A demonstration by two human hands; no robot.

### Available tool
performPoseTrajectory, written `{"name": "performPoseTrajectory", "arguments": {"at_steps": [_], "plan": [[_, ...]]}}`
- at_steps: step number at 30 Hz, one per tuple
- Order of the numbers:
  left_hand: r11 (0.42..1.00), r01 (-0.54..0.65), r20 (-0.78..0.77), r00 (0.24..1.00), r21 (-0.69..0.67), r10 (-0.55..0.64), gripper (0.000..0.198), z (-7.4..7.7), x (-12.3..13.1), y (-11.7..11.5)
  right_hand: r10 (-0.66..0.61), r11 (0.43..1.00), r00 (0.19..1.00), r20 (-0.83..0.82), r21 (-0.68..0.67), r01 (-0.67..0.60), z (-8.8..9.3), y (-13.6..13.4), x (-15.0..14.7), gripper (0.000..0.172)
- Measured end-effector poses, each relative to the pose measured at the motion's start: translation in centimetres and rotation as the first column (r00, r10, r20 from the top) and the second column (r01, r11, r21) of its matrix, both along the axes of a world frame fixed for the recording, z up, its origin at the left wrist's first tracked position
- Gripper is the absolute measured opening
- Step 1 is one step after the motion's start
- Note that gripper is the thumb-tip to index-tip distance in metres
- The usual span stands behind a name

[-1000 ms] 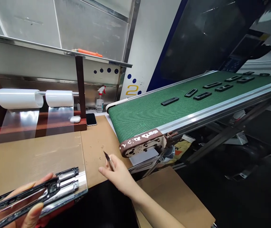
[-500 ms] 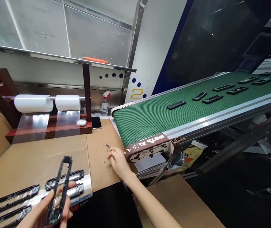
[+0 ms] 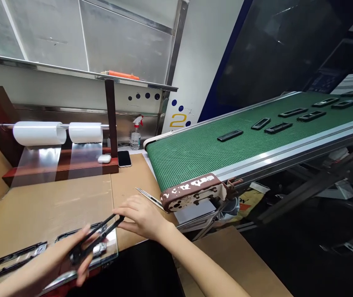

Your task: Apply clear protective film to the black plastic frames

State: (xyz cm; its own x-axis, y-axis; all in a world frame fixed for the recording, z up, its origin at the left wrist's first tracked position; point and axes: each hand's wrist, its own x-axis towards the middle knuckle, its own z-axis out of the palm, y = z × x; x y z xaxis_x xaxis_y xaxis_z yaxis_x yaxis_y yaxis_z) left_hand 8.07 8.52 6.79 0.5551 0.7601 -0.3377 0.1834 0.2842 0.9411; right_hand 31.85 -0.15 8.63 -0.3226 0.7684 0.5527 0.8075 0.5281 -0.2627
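Note:
A long black plastic frame [image 3: 102, 233] is tilted above the bench's front edge, an open slot running along it. My left hand [image 3: 81, 255] grips its near end, somewhat blurred. At the far end, the fingers of my right hand [image 3: 142, 216] are closed on the frame's tip. Just beyond my right hand, a thin pointed tool [image 3: 150, 198], like a craft knife, lies on the cardboard [image 3: 129, 177] against the conveyor's end. More black frames [image 3: 12, 258] lie on a clear sheet at the left, partly hidden by my left arm.
A green conveyor belt [image 3: 182, 159] carries several black frames [image 3: 230, 135] at the right. Film rolls [image 3: 38, 134] hang on a dark red stand at the back left. A white case [image 3: 104, 159], a phone [image 3: 124, 159] and a spray bottle [image 3: 136, 138] stand nearby.
My right hand has let go of the pointed tool, leaving it on the cardboard, and has moved left to the frame's far end. My left hand has tipped the frame over to the right.

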Motion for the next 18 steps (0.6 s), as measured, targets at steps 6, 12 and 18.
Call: {"name": "performPoseTrajectory", "arguments": {"at_steps": [6,12,18], "plan": [[0.951,-0.303,0.082,0.951,0.057,0.298,0.066,1.1,0.8,7.0,-0.244,0.969,0.951,-0.188,-0.09,0.231,-2.1,1.8,-0.6,0.031],[0.96,-0.278,0.032,0.96,-0.014,0.278,0.064,-0.3,-0.4,9.5,-0.258,0.958,0.95,-0.175,-0.174,0.228,-3.8,4.4,-3.1,0.033],[0.993,-0.035,0.03,0.999,-0.111,0.039,0.026,-0.7,-1.7,8.9,-0.273,0.944,0.949,-0.157,-0.231,0.234,-4.0,5.2,-3.8,0.032]]}}
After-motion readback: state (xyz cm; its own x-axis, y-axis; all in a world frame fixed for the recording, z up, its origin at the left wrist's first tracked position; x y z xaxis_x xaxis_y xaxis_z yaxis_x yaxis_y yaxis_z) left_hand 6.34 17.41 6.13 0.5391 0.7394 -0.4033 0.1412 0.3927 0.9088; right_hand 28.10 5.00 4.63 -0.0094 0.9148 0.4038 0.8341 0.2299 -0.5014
